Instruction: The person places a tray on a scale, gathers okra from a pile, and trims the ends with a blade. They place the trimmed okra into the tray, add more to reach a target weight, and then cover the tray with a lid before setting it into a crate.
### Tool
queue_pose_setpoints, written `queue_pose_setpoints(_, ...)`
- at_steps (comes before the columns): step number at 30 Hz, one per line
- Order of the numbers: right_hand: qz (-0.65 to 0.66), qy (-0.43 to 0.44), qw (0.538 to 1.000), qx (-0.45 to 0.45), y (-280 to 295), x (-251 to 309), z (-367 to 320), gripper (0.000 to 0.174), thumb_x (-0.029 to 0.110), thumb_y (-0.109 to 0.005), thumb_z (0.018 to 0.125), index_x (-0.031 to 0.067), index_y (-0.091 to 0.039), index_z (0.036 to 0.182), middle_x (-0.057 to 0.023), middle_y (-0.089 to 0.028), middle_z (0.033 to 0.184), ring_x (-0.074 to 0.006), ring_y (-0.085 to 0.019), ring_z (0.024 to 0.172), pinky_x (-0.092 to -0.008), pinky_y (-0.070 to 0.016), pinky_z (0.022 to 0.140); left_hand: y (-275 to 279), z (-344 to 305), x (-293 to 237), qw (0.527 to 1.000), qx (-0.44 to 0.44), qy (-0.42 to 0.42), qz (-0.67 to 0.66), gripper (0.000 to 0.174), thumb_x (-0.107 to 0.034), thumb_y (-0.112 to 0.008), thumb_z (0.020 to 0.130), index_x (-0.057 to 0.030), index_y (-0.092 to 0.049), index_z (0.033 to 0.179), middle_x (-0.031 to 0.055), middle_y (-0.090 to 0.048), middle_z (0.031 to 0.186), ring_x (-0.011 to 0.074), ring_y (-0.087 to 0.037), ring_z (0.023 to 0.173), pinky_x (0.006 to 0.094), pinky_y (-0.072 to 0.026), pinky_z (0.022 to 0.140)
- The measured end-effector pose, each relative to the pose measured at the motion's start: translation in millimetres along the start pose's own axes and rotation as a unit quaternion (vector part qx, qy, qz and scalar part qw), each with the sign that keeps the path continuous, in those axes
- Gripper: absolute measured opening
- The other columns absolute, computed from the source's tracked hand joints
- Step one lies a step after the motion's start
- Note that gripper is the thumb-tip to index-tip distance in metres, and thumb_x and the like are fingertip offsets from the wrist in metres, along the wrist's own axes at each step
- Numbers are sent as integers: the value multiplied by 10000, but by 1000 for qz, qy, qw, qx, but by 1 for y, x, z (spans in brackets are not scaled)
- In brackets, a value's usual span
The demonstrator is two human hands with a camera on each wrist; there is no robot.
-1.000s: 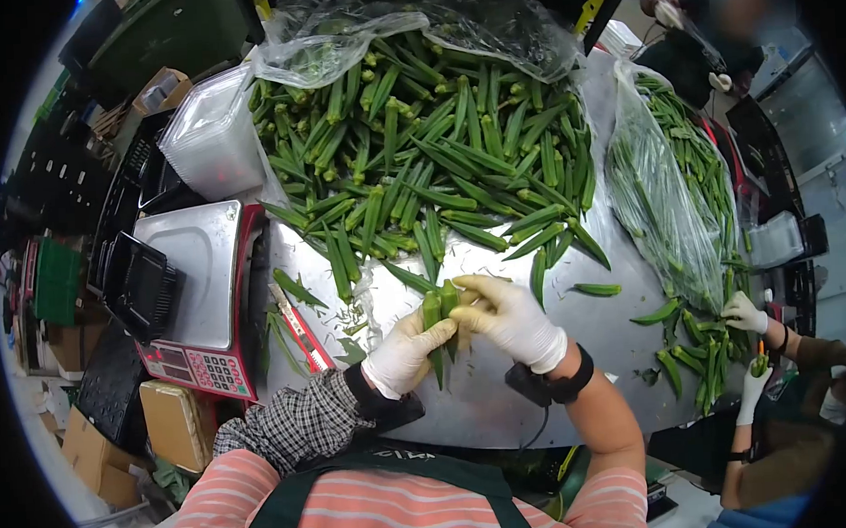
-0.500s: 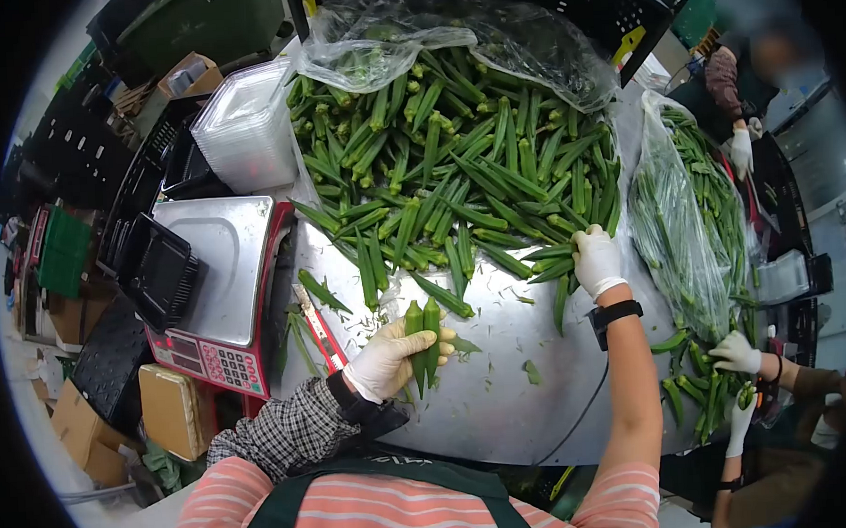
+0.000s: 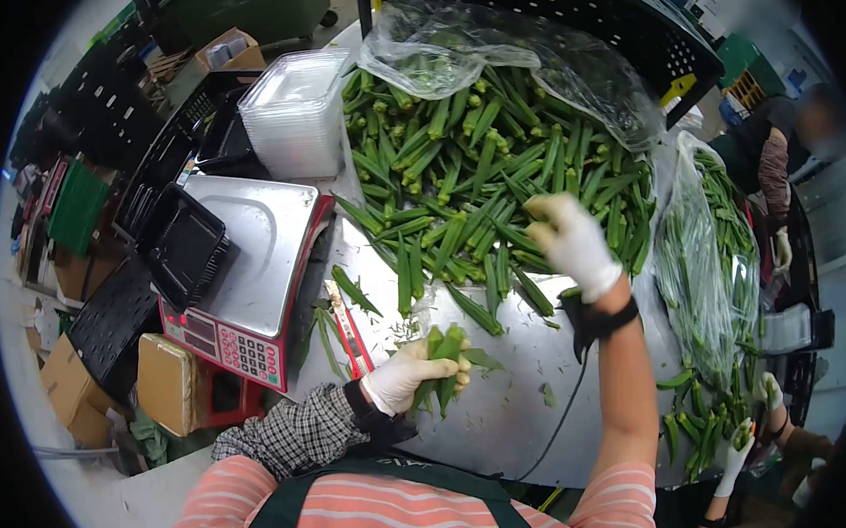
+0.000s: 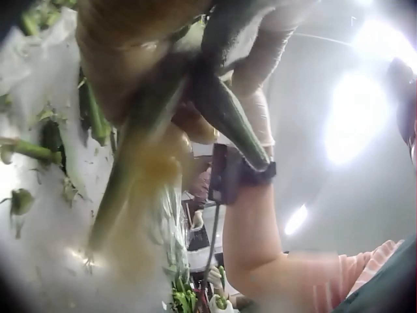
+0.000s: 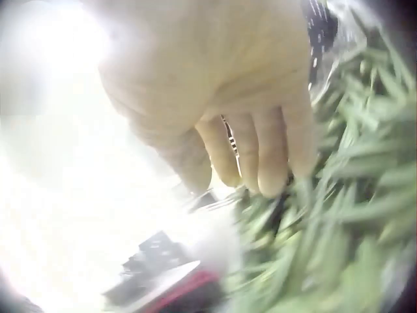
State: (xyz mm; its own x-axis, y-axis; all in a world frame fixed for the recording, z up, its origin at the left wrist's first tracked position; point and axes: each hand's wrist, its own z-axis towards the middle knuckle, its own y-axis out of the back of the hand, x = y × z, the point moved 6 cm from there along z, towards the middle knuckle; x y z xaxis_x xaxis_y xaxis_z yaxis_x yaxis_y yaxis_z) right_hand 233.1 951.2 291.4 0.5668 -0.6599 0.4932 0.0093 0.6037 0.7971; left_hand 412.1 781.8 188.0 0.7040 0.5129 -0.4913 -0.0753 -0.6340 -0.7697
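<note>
In the head view, my gloved left hand [image 3: 402,379] grips a few okra pods [image 3: 448,342] upright over the metal table, thumb across their front. Up close in the left wrist view, two held okra pods [image 4: 229,116] point downward past the gloved fingers. My gloved right hand [image 3: 581,250] hovers over the lower right part of a big okra pile [image 3: 457,182], blurred by motion. Its fingers [image 5: 272,153] hang loosely bent in the right wrist view, with nothing between them and okra below.
A red scale [image 3: 253,262] with a black tray [image 3: 184,246] on it stands left. Clear plastic boxes [image 3: 296,114] are stacked behind it. A red-and-white cutter [image 3: 349,331] lies near my left hand. Bagged okra [image 3: 701,252] lies right, near another person's gloved hands [image 3: 736,458].
My right hand left the pods in my left hand, reached the pile's right edge, then shifted left over it. My left hand keeps its grip. The head view has swung left.
</note>
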Motion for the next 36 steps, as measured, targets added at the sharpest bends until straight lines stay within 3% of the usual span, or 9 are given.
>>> queue_pose_setpoints(8, -255, -186, 934, 165, -38, -70, 38, 415, 235, -680, 714, 49, -574, 1069, -146, -561, 1082, -317, -569, 962, -385, -469, 817, 17, -17, 1, 993, -37, -24, -109, 454, -60, -590, 816, -9, -412, 1231, 122, -578, 1054, 247, -579, 973, 374, -452, 899)
queue_pose_setpoints(12, -174, -166, 968, 75, 4, -69, 32, 345, 235, -681, 703, -10, -608, 935, -194, -576, 988, -338, -572, 890, -388, -466, 753, 20, -23, -4, 992, -36, -45, -115, 465, -123, -613, 813, -10, -422, 1222, 124, -577, 1054, 254, -574, 980, 389, -443, 902)
queue_pose_setpoints(18, 2, 177, 984, -24, 9, 110, -34, 236, 21, -645, 623, 57, -589, 849, -112, -561, 825, -269, -553, 763, -343, -466, 652, -9, -7, -4, 982, 49, -12, -183, 507, -246, -602, 835, -12, -411, 1242, 142, -558, 1098, 270, -548, 1029, 391, -421, 923)
queue_pose_setpoints(19, 18, 150, 988, 17, -15, 122, -55, 256, 21, -626, 616, 58, -589, 867, -111, -568, 836, -279, -561, 779, -356, -471, 661, -16, 2, -2, 958, 159, -35, -238, 505, -280, -573, 865, -3, -413, 1256, 159, -532, 1162, 256, -540, 1055, 398, -438, 920)
queue_pose_setpoints(25, 93, 193, 971, 109, -35, 175, -79, 365, 108, -678, 650, 39, -590, 997, -122, -572, 999, -303, -575, 871, -375, -473, 755, 9, -19, -14, 972, 80, -41, -219, 474, -204, -598, 832, -21, -438, 1240, 126, -545, 1148, 234, -535, 1068, 414, -431, 927)
queue_pose_setpoints(27, 219, 105, 965, 95, -20, 148, -57, 345, 107, -681, 678, 27, -587, 1001, -146, -588, 985, -307, -582, 876, -372, -478, 765, 30, -30, -13, 976, 52, -34, -209, 488, -127, -632, 781, -17, -449, 1220, 145, -561, 1112, 271, -560, 1026, 437, -448, 911)
queue_pose_setpoints(30, -3, -19, 997, -78, -25, 44, -7, 219, 131, -620, 769, 46, -592, 969, -163, -584, 940, -329, -593, 816, -380, -488, 709, 39, -40, -18, 981, 22, -73, -179, 481, -91, -628, 764, -13, -456, 1207, 109, -600, 977, 253, -598, 888, 425, -468, 844)
queue_pose_setpoints(33, -214, -199, 956, 17, -48, -46, 28, 310, 257, -615, 776, 59, -585, 1012, -160, -571, 1017, -346, -586, 878, -414, -480, 751, 45, -46, -12, 986, 4, -91, -138, 501, -60, -640, 749, 3, -450, 1209, 122, -606, 969, 263, -602, 887, 433, -465, 849)
queue_pose_setpoints(36, -171, -220, 960, 14, -52, -86, 29, 314, 252, -617, 772, 48, -604, 1011, -179, -591, 1007, -353, -580, 888, -404, -477, 766, 38, -56, -16, 993, -16, -87, -77, 503, -46, -646, 743, 17, -449, 1201, 134, -608, 983, 268, -604, 900, 437, -465, 853)
